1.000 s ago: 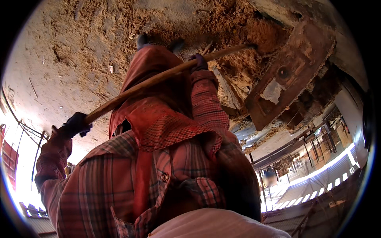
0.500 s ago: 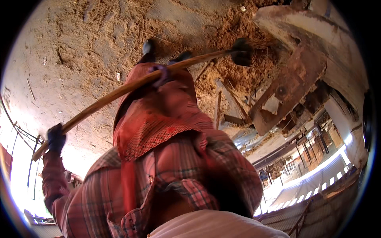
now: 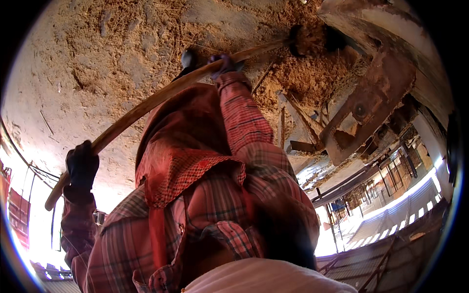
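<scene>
A long-handled shovel (image 3: 146, 105) runs slantwise across my body, its wooden handle rising from lower left to upper right. Near the butt end of the handle, my left hand (image 3: 81, 166), in a dark glove, is wrapped round the wood. Further forward, my right hand (image 3: 223, 66), gloved in dark purple, grips the handle with the arm stretched out. The dark blade lies at the far right, low in the loose brown shavings or sawdust (image 3: 299, 73); brown material (image 3: 311, 40) shows between its dark edges. Whether it is lifted off the floor, I cannot tell.
Rusty metal machinery (image 3: 373, 97) and a pale curved structure (image 3: 386, 29) stand right of the blade. Wooden pieces (image 3: 300, 117) lean beside the pile. My dark shoe (image 3: 188, 58) stands on the littered floor (image 3: 112, 63). Thin bars (image 3: 36, 171) rise at the left.
The blade has moved farther away and a little right, and brown material now shows on it. My right hand has gone forward with the arm extended; my left hand has shifted slightly right.
</scene>
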A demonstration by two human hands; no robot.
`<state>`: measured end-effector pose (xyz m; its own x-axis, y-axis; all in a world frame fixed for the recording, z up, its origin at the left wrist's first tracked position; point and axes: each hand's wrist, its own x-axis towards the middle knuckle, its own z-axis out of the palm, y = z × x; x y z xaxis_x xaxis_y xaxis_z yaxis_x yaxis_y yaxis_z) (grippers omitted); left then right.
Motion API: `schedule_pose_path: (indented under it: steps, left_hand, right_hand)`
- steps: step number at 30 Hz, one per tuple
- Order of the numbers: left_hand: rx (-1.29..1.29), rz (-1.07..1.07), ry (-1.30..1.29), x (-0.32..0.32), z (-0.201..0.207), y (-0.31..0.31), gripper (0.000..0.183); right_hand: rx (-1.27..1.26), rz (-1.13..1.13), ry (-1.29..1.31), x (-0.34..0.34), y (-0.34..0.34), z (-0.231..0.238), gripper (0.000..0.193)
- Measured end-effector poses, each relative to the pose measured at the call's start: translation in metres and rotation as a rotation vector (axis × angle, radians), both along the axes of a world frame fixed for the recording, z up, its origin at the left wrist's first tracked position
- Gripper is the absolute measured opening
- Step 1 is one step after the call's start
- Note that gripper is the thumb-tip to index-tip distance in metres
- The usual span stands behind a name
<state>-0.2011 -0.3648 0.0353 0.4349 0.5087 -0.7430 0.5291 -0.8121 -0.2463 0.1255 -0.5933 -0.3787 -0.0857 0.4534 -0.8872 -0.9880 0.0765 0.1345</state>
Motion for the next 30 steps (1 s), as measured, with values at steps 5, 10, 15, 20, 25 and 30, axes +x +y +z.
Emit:
schedule_pose_path:
  steps: [5, 10, 15, 20, 25, 30]
  left_hand:
    - [-0.145, 0.078, -0.091, 0.057, -0.023, -0.014, 0.013]
    - [-1.078, 1.051, 0.271, 0.079, -0.066, -0.014, 0.015]
    - [-1.33, 0.853, 0.299, 0.102, -0.113, -0.026, 0.02]
    - [-1.488, 0.745, 0.431, 0.171, -0.141, -0.073, 0.024]
    - [-1.936, -0.12, 0.249, 0.276, -0.187, -0.129, 0.027]
    - [-1.836, 0.769, 0.715, 0.345, -0.187, -0.196, 0.027]
  right_hand:
    - [-0.282, -0.099, -0.188, 0.058, -0.045, 0.02, 0.022]
    - [-0.618, 0.105, -0.494, 0.102, -0.116, 0.099, 0.045]
    - [-0.817, 0.123, -0.732, 0.083, -0.215, 0.084, 0.033]
    - [-0.812, 1.232, -0.485, 0.166, -0.285, 0.067, 0.022]
    - [-0.963, 0.466, -0.357, 0.206, -0.347, 0.064, 0.022]
    - [-0.798, 1.071, -0.644, 0.226, -0.424, -0.027, 0.024]
